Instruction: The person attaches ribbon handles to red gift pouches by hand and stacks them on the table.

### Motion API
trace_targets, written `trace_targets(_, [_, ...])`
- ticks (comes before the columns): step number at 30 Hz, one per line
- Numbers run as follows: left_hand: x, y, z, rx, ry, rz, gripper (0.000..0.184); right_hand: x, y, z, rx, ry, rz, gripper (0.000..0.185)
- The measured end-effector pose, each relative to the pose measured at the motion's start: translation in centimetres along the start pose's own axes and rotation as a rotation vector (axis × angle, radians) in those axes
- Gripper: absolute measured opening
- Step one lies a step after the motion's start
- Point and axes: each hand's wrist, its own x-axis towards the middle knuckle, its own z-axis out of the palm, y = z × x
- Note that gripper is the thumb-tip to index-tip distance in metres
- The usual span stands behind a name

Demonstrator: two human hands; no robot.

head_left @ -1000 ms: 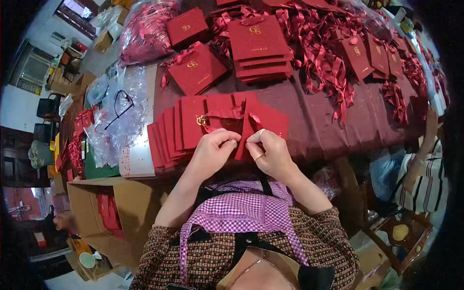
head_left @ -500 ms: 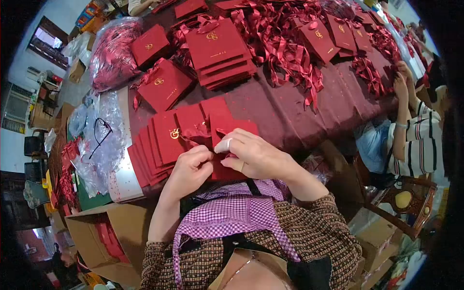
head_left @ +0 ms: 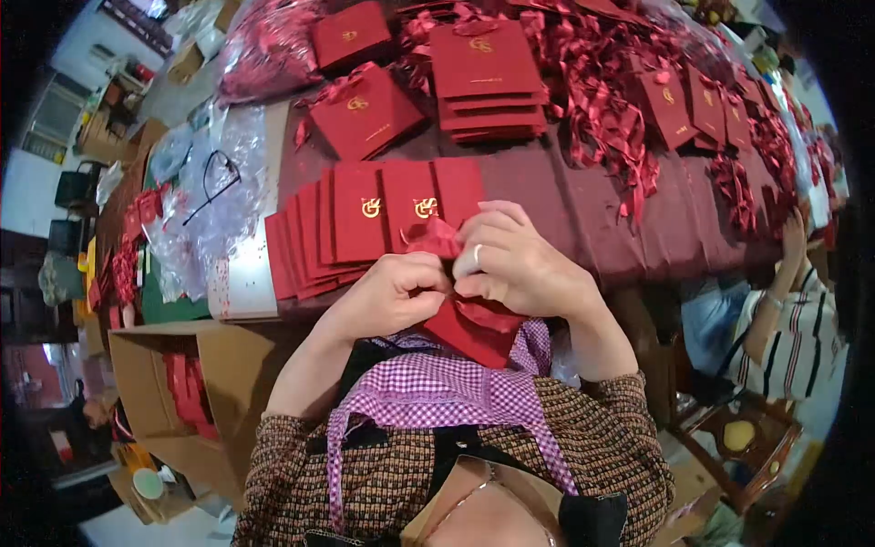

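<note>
Both hands are close together at the table's front edge, over a small red bag [head_left: 472,335] tilted toward my body. My left hand [head_left: 401,290] is closed in a pinch on the red ribbon [head_left: 432,239] near the bag's top. My right hand [head_left: 515,263], with a ring on one finger, has its fingers bent round the same ribbon from the other side. The fingers hide where the ribbon meets the bag. Just beyond my hands lies a fanned row of flat red bags [head_left: 359,219], two showing gold logos.
Stacked red bags [head_left: 488,68] and heaped red ribbons [head_left: 602,118] lie farther back on the dark red cloth. Clear plastic with black-framed glasses [head_left: 211,178] is at left. A cardboard box [head_left: 237,369] stands at lower left. A person in a striped top [head_left: 797,337] is at right.
The red bag has come off the fanned row toward my body and is tilted. Its ribbon is now bunched between my hands. The view has shifted between frames.
</note>
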Motion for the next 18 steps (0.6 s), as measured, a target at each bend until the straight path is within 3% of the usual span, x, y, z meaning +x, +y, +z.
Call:
trace_targets(2, [-0.4,-0.7,0.0,-0.031,0.029,0.036,0.007,0.3,-0.2,0.5,0.058,0.006,-0.033,0.014])
trace_targets(5, [-0.9,-0.6,-0.7,-0.135,-0.028,-0.074,0.006,0.4,-0.2,0.5,0.145,-0.126,-0.036,0.018])
trace_targets(7, [-1.4,-1.5,-1.9,-0.210,0.133,-0.096,0.006,0.3,-0.5,0.3,0.187,-0.158,-0.059,0.019])
trace_targets(8, [-2.1,-1.3,-3.3,-0.252,0.193,-0.226,0.006,0.4,-0.5,0.1,0.224,-0.184,-0.082,0.020])
trace_targets(11, [-4.1,-3.7,-6.0,-0.658,0.448,-0.125,0.006,0.5,0.1,-0.5,0.259,-0.110,-0.083,0.021])
trace_targets(15, [-4.7,-4.1,-6.7,-0.687,0.631,-0.294,0.007,1.4,0.6,-1.1,0.206,-0.023,0.005,0.021])
trace_targets(18, [-4.4,-3.9,-6.2,-0.602,0.699,-0.306,0.014,2.2,0.9,-0.9,0.124,0.022,0.037,0.021])
